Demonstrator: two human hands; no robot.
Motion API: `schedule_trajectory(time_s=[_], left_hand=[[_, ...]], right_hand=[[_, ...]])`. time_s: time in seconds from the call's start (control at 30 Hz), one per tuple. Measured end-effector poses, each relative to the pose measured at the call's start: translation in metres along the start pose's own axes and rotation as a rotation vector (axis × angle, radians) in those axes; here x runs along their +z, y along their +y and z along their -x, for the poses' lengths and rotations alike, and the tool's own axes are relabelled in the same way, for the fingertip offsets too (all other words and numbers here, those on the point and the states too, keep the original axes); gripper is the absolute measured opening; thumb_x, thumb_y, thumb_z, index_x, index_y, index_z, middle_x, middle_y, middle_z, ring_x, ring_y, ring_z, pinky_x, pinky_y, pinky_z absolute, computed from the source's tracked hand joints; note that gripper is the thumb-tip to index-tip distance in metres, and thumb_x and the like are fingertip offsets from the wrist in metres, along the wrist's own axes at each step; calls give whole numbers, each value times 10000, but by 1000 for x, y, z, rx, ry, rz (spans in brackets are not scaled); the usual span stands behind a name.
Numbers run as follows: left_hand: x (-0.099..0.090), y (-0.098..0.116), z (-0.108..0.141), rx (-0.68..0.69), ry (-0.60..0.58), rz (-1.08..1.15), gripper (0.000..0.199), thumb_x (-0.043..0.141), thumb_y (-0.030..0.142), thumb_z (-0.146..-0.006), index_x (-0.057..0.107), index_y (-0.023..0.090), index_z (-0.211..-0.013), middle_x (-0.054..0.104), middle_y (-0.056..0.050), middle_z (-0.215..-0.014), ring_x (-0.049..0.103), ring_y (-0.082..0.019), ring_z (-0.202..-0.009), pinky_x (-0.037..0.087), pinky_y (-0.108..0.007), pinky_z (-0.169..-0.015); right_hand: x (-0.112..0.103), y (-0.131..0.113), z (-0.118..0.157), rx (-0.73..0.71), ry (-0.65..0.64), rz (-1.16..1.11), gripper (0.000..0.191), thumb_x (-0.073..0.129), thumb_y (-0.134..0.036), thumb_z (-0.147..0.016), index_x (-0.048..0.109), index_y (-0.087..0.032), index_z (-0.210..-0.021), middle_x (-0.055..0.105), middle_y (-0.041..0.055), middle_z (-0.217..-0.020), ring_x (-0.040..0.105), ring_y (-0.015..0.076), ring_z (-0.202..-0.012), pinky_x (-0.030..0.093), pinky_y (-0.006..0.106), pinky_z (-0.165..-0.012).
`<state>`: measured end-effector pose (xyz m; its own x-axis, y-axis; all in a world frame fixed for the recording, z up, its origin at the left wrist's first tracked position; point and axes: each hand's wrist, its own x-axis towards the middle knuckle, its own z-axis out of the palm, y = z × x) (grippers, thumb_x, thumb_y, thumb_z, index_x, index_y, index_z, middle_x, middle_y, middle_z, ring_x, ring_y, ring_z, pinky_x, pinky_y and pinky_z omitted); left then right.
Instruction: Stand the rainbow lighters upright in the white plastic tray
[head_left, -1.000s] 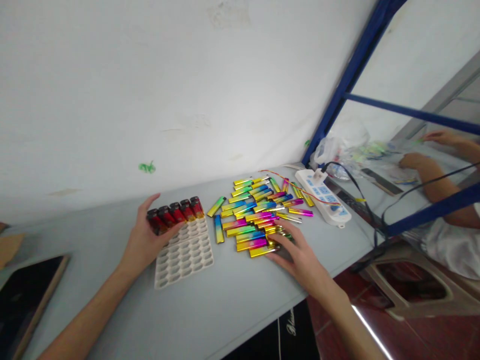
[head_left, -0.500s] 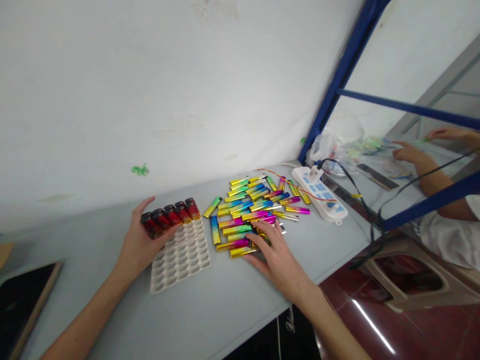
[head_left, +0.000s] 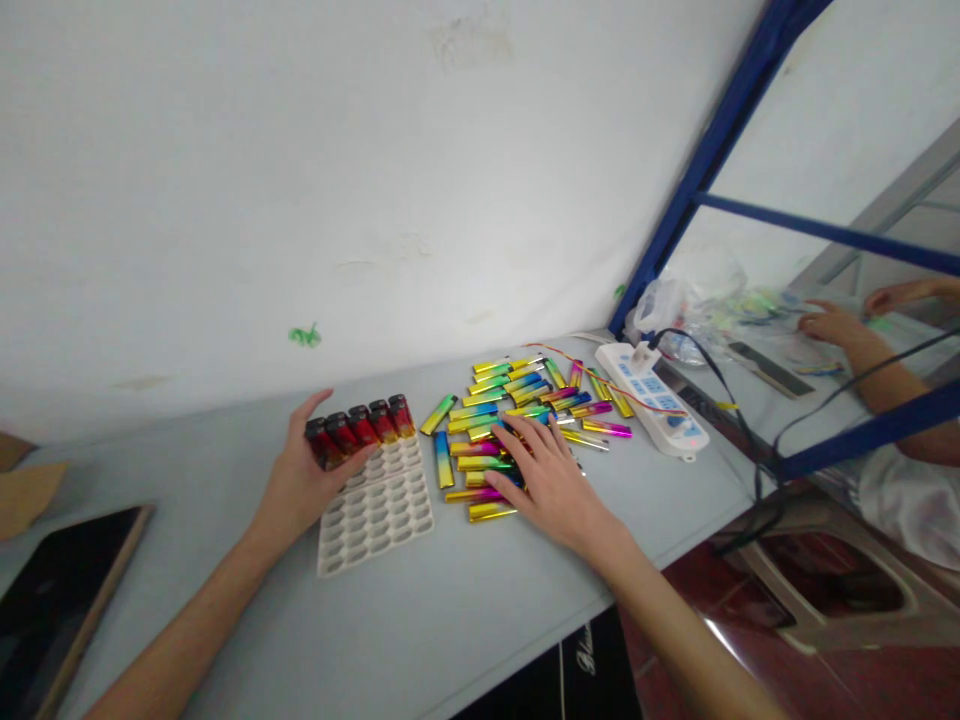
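Bare tabletop (head_left: pixel 495 600) fronts the pile (head_left: pixel 487 465); the power strip (head_left: pixel 652 400) blocks its right.

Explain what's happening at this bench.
The person's left hand grips the near end of a row of red lighters standing at the far side of a white tray, whose nearer slots are empty. The right hand rests over a loose spread of shiny multicoloured lighters. Beyond the power strip, another person's hands are at work.
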<state>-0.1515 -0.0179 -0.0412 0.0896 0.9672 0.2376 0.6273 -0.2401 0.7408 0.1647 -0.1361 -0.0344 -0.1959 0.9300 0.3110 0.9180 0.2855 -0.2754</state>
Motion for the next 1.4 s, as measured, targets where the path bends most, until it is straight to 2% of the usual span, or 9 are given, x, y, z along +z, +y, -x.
schedule_trajectory(time_s=[0.17,0.33,0.4,0.5,0.7,0.8,1.07,1.23,1.4], left_hand=[[0,1,0,24,-6,-3,1010,789,582,-740,329,251,-1576,620,9,-868,647,-232,-729,591,-425,-768],[-1,4,1,12,-6,-2,1012,787,598,-725,355,225,-1560,624,12,-834,653,-241,-716,591,-420,-740],[-1,4,1,15,-5,-13,1018,788,606,-720,354,227,-1560,614,19,-817,643,-238,-699,586,-408,-716],[-1,3,1,16,-2,-35,1023,790,621,-713,359,238,-1558,607,18,-815,633,-238,-688,577,-401,-699],[0,1,1,23,0,-30,974,777,603,-738,374,241,-1547,616,5,-843,629,-237,-688,568,-399,-702],[0,-1,1,21,-4,-36,970,776,602,-746,368,246,-1551,621,7,-842,635,-237,-691,563,-390,-696],[-2,5,1,9,-8,-39,940,772,607,-732,410,226,-1512,648,-3,-838,658,-255,-703,579,-415,-721],[0,0,0,14,-9,-46,920,764,616,-737,416,238,-1500,658,-5,-846,658,-255,-684,576,-410,-689],[0,-3,-1,13,-5,-25,912,753,620,-738,422,228,-1492,662,-14,-847,673,-268,-715,583,-419,-702]], right_hand=[[-4,-4,8,-6,39,1,579,472,-573,-1049,545,-201,-1486,571,169,-1442,506,333,-1371,315,636,-1239],[0,-4,-5,-27,-5,23,674,430,-654,-1035,479,-219,-1548,411,152,-1647,313,367,-1548,242,694,-1245],[3,-4,-11,-23,-47,22,703,397,-677,-1035,463,-213,-1560,380,135,-1676,293,358,-1565,220,700,-1249],[6,-6,-15,-17,-60,22,688,393,-666,-1042,501,-192,-1529,458,139,-1628,347,338,-1541,233,662,-1259],[1,-12,-8,-2,9,37,570,471,-614,-1034,606,-203,-1405,580,167,-1466,501,342,-1380,387,583,-1185],[-2,-12,-8,17,30,38,586,471,-628,-1027,608,-190,-1392,600,168,-1413,534,338,-1317,420,550,-1161],[10,6,-38,78,10,105,686,408,-655,-1039,509,-180,-1523,419,174,-1644,325,381,-1543,266,663,-1235],[17,9,-45,77,29,139,657,400,-650,-1044,549,-187,-1486,500,177,-1584,394,366,-1505,320,629,-1218],[6,3,-40,60,72,95,583,393,-617,-1059,616,-195,-1394,601,164,-1456,538,339,-1354,435,563,-1155]])
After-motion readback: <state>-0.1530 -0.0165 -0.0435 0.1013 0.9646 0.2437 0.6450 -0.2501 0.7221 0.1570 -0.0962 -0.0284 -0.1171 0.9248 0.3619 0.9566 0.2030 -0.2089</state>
